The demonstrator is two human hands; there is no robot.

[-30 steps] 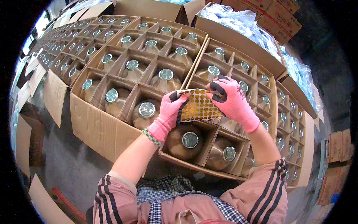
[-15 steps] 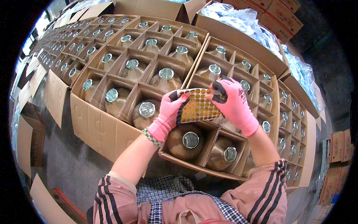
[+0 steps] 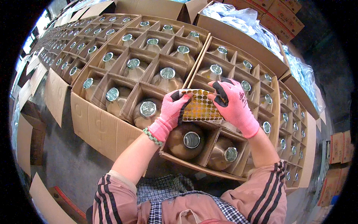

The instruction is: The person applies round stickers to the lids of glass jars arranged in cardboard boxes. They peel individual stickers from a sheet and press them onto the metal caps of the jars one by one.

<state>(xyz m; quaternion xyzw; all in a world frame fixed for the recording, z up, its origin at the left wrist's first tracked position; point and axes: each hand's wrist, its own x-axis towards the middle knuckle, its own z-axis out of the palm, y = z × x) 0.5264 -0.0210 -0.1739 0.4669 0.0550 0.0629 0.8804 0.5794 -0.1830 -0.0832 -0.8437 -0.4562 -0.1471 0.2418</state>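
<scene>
Head view, left hand: pinches the left edge of the sticker sheet.
Right hand: fingertips picking at the sheet's right edge.
Sheet: held above the bottles in divided cartons.
Progress: caps look unstickered; most work probably remains.

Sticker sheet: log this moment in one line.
left hand: holds sticker sheet | right hand: picking at sheet | below: bottles in carton

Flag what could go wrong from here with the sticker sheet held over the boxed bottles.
1. The sheet of round gold stickers is pinched only at its edges by the left pink-gloved hand and right pink-gloved hand; it may bend or slip into the divided cardboard carton.
2. The thick glove fingertips may fumble a small sticker, creasing it or placing it off-centre on a silver-capped brown bottle.
</scene>
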